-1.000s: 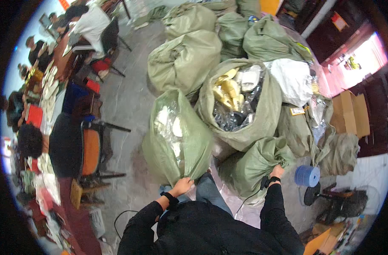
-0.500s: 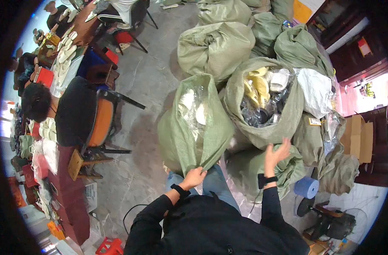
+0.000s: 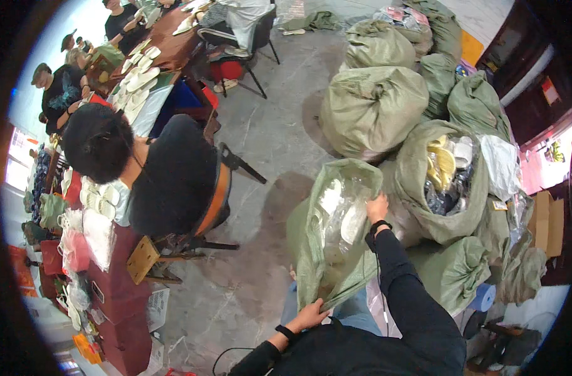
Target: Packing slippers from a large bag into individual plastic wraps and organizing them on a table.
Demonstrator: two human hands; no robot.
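Note:
Right in front of me stands an open green woven sack [image 3: 300, 241], its mouth held wide. White slippers [image 3: 353, 224] in clear plastic bags lie inside it. My left hand [image 3: 309, 316] is closed on the sack's near rim, close to my legs. At the right side of the mouth, my right hand [image 3: 378, 207] has its fingers curled over the rim. Both wrists wear a black band.
Beside it on the right is another open sack [image 3: 406, 178] with yellow slippers [image 3: 444, 168] and dark bagged items. A tied sack [image 3: 373, 116] stands beyond. To the left, a seated person [image 3: 173, 169] works at a long table [image 3: 120, 301]. A blue roll [image 3: 483, 297] sits at right.
My right hand has gone from open in the air on the right to the sack's right rim. The left still holds the near rim. The mouth is wider; the view has shifted left.

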